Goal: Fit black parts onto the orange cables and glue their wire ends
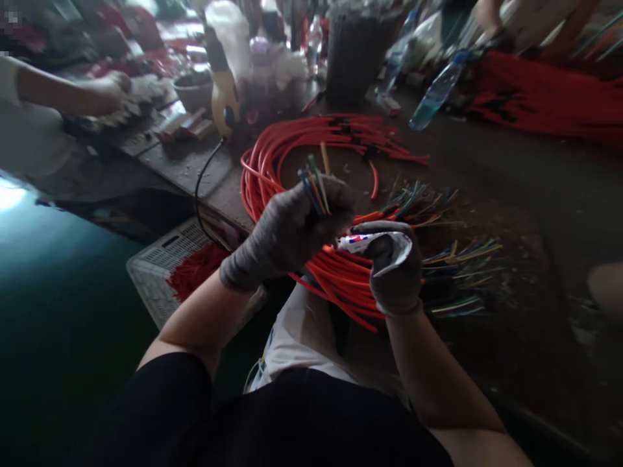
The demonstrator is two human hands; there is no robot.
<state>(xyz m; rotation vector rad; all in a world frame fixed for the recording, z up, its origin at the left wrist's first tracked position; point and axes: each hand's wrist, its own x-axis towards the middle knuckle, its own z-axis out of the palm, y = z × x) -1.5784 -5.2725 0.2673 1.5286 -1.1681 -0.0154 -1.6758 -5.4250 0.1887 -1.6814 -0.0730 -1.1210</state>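
My left hand point(285, 227), in a grey glove, is closed round a small bunch of coloured wires point(315, 189) that stick up past the fingers. Beside it, my right hand point(396, 279), also gloved, grips a white squeeze tube point(356, 242) with a red and blue label. The tube is rolled up at its back end, and its nozzle points left toward the left hand. Under both hands lie orange-red cables point(341, 279), looped in a coil point(263, 162) on the table. Stripped multicoloured wire ends point(462, 259) fan out to the right of my right hand.
A white plastic crate point(156, 253) with red pieces stands below the table edge at left. A yellow-and-black tool point(224, 97) with a black cord, a plastic bottle point(435, 94) and a dark container point(346, 58) stand farther back. Another person's arm point(73, 91) is at left; more red cables point(545, 97) lie right.
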